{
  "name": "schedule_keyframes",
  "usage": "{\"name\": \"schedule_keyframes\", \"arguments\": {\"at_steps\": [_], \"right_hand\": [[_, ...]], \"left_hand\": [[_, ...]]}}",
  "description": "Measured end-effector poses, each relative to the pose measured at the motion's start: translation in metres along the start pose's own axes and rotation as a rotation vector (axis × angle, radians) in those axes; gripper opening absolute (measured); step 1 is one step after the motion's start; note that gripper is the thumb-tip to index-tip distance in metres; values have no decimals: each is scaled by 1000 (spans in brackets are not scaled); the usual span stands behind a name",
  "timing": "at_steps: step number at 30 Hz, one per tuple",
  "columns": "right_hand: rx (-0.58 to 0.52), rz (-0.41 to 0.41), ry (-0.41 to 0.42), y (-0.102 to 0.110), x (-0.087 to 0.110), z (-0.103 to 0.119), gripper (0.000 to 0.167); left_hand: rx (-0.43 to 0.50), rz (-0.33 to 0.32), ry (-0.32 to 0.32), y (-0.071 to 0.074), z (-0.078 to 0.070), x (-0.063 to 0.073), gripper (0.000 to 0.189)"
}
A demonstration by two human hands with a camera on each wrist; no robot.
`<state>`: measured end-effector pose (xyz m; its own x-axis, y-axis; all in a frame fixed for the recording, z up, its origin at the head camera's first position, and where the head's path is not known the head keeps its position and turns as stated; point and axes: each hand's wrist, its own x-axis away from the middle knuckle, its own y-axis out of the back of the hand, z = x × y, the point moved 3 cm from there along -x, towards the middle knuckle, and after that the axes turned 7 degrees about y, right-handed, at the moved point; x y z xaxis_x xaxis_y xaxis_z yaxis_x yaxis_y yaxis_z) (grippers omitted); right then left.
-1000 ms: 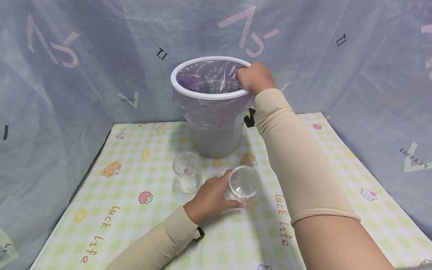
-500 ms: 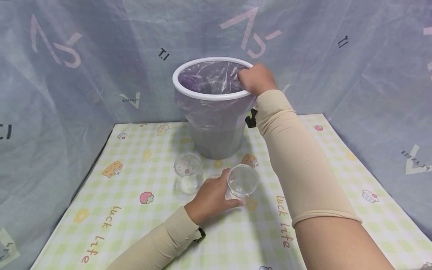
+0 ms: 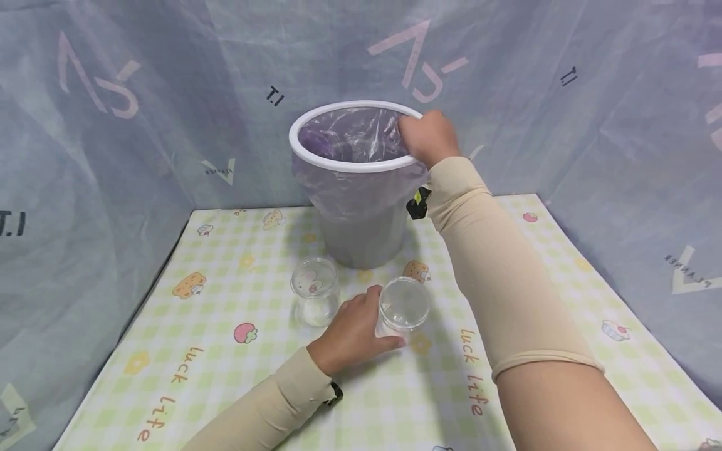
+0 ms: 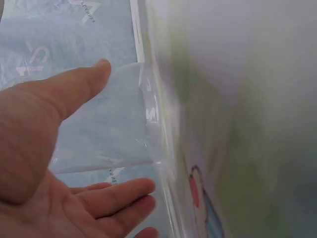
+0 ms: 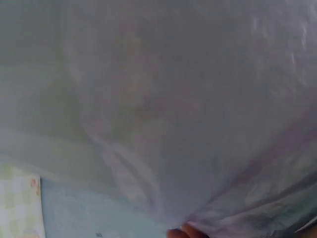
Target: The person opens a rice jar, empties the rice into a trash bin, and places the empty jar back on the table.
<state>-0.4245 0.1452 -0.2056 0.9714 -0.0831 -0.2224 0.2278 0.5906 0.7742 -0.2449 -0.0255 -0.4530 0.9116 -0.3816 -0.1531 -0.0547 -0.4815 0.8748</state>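
A grey trash can (image 3: 361, 235) with a white rim and a purple-tinted plastic bag liner (image 3: 361, 194) stands at the back middle of the table. My right hand (image 3: 431, 136) grips its right rim from above, fingers curled over the edge into the lined opening. Near the front, a clear plastic jar (image 3: 403, 304) stands upright. My left hand (image 3: 352, 329) is beside it, thumb on the near side and fingers on the far side. The left wrist view shows the fingers (image 4: 119, 196) fairly straight. A second clear jar (image 3: 314, 294) stands left of that hand.
A green-and-white checked tablecloth (image 3: 225, 351) with cartoon prints covers the table. Blue-grey fabric curtains (image 3: 237, 56) hang close behind the trash can and along both sides.
The jar by my left hand has shifted slightly left, closer to the palm. My right hand stays on the trash can rim, and the head view has tilted slightly.
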Motion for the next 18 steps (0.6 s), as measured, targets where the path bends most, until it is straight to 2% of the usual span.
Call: {"name": "schedule_keyframes", "arguments": {"at_steps": [5,7,11,13,15,18], "right_hand": [[-7,-38,-15,0,0,-3,43],[-97,-58,-36,-2,-1,-5,45],[-377,-99,-83,-5,-1,-12,46],[-495,-94,-107,-7,-1,-17,45],[-561,-72,-115,-7,1,-23,46],[-585,-50,-110,-7,6,-34,48]], "left_hand": [[7,-16,-8,6,-4,0,100],[8,-28,-14,9,-7,1,97],[6,-30,-20,14,-9,3,89],[12,-26,-23,16,-9,4,84],[32,-30,-30,21,-9,5,82],[70,-48,-54,35,-13,8,79]]}}
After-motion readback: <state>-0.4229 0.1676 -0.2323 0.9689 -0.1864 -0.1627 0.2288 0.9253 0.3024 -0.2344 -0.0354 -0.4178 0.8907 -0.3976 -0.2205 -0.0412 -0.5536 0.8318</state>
